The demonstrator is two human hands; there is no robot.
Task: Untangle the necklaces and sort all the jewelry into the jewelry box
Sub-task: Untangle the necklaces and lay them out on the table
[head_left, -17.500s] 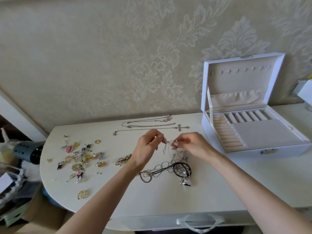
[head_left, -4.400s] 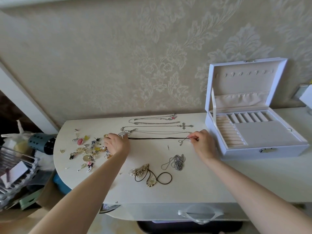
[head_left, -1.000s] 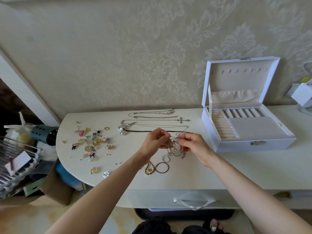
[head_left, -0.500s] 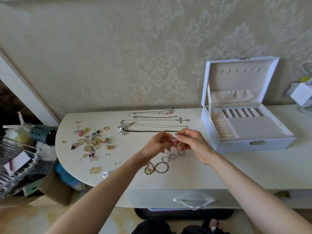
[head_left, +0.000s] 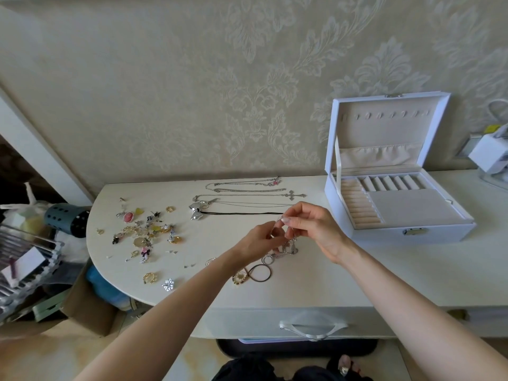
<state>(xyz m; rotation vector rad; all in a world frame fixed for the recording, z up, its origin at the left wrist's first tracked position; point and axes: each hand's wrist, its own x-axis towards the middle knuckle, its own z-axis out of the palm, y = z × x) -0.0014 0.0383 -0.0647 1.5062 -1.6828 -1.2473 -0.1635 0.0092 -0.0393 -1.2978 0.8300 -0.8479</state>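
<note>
Both hands work a tangled silver chain (head_left: 286, 247) over the middle of the surface (head_left: 357, 279).

The left hand (head_left: 258, 242) and right hand (head_left: 316, 229) meet fingertip to fingertip, each pinching the chain's top, while its knotted bulk hangs down to the surface just below them; which strand each finger holds is too fine to tell. A brown cord (head_left: 259, 273) with a gold pendant lies just nearer than the hands. Straightened necklaces (head_left: 247, 185) lie in rows on the far side. Small jewelry (head_left: 145, 232) is scattered well to the left. The open jewelry box (head_left: 412, 235) stands to the right, apart from the right hand.
</note>
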